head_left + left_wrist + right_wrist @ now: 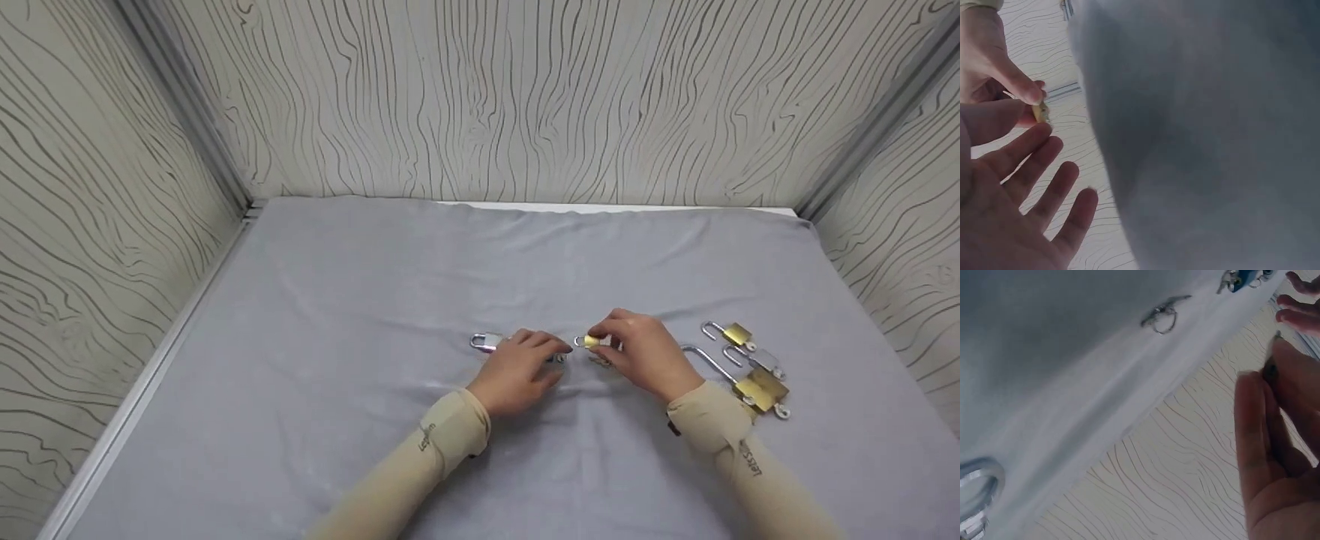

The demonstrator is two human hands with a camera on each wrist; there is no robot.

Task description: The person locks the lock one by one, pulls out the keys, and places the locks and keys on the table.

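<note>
My right hand (645, 349) pinches a small brass padlock (591, 341) by its body between thumb and fingertips. Its shackle points left, toward my left hand (521, 371). In the left wrist view that left hand (1016, 185) has its fingers spread and nearly straight, thumb and forefinger close beside the brass padlock (1041, 111). A silver padlock (486, 342) lies on the cloth just beyond the left hand, partly covered by it. A blue padlock (1244, 278) shows near the left fingers in the right wrist view. Keys on a ring (1162, 316) lie beneath the right hand.
To the right lie several padlocks with raised shackles: a small brass one (736, 334), a silver one (765, 361) and a large brass one (761, 390) with a long shackle. A wrinkled grey cloth (360, 300) covers the table. Wood-patterned panels (480, 105) stand behind and at both sides.
</note>
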